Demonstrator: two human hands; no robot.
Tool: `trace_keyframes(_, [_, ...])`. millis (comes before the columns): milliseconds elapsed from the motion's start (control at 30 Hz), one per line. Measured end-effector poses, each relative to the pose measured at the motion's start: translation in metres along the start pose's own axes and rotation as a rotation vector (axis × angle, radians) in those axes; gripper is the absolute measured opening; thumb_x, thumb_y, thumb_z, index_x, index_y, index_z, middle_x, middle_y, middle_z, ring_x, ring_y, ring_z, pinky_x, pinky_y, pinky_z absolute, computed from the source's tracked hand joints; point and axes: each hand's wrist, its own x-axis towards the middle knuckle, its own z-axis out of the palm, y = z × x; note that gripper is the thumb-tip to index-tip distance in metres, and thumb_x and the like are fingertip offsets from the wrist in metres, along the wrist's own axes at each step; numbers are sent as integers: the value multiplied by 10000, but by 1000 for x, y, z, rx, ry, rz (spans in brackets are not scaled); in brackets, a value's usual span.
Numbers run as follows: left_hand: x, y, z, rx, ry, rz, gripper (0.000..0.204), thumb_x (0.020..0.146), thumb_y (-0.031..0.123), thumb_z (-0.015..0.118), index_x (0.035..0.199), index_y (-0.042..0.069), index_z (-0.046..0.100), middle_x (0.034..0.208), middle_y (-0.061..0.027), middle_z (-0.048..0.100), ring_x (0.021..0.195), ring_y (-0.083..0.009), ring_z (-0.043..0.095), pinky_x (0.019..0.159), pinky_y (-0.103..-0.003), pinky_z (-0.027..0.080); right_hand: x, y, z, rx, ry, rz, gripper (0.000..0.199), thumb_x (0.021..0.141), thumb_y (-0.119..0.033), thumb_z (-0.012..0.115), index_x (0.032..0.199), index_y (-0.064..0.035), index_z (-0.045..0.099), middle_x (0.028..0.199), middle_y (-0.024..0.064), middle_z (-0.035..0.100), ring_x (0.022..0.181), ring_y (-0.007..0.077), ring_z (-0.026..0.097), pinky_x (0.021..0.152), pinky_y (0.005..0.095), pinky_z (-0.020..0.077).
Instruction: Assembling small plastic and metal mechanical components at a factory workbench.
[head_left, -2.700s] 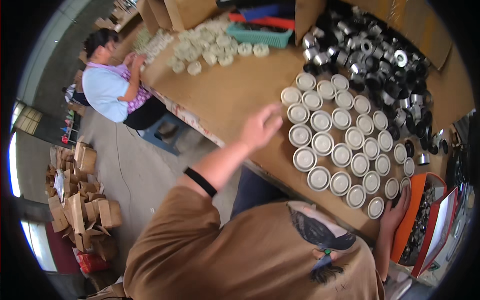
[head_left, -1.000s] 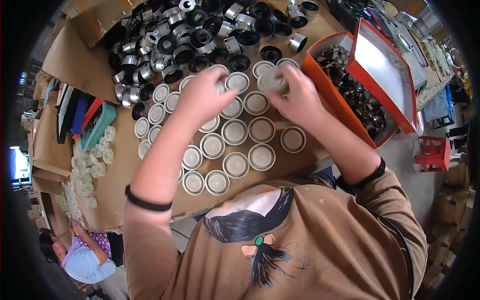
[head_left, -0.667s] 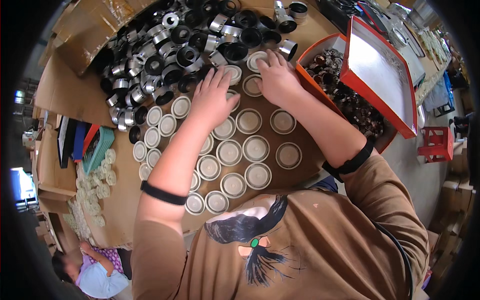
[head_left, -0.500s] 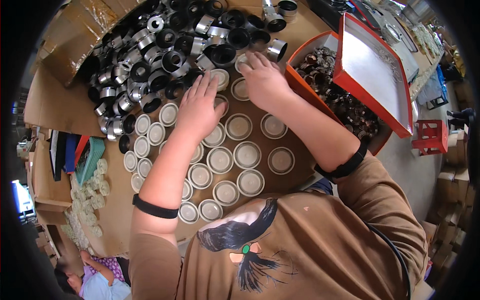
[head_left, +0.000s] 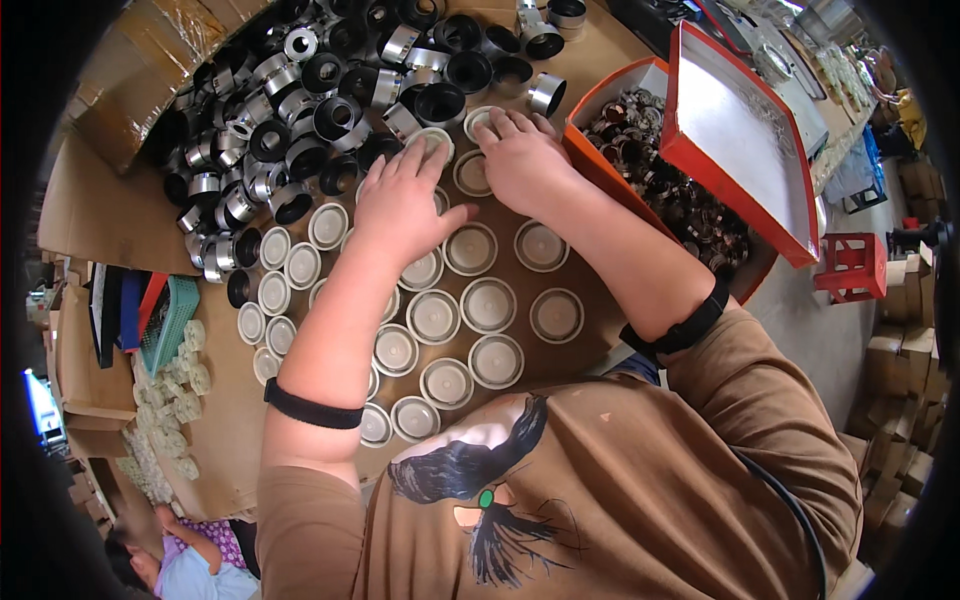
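Watching from the head cam, I am seeing both hands working at the far edge of the grid of round white caps (head_left: 488, 304) on the cardboard table top (head_left: 110, 215). The left hand (head_left: 405, 205) is lying flat and open, fingers spread, pressing on caps near the top row, holding nothing. The right hand (head_left: 520, 160) is also palm down, fingers a bit curled over one white cap (head_left: 472, 172); whether it is gripping it or only touching, I cannot tell.

Progress, as I am judging it: approx. half done. Many caps are already sitting in neat rows, from the table edge near the body up to the hands. Left to do: a big heap of black and silver metal rings (head_left: 310, 90) is waiting just beyond the hands, and more small parts are lying in the red box (head_left: 690, 160) at the right.
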Motion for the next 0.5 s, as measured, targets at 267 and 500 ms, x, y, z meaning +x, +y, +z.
trace_keyframes(267, [6, -3, 1, -16, -105, -10, 886, 828, 646, 708, 1500, 109, 496, 1598, -153, 418, 1475, -322, 390, 1218, -519, 284, -12, -3, -11, 28, -8, 48, 536, 950, -209, 602, 1456, -65, 499, 1563, 191, 438, 1468, 372, 387, 1210, 494, 307])
trace_keyframes(500, [-71, 10, -49, -251, 208, 15, 744, 860, 400, 761, 1475, 57, 522, 1588, -190, 427, 1489, -416, 342, 1207, -509, 299, -131, 35, -174, 237, 607, -203, 574, 774, -158, 793, 1314, -58, 627, 1308, 162, 640, 1186, 369, 624, 1015, 464, 508])
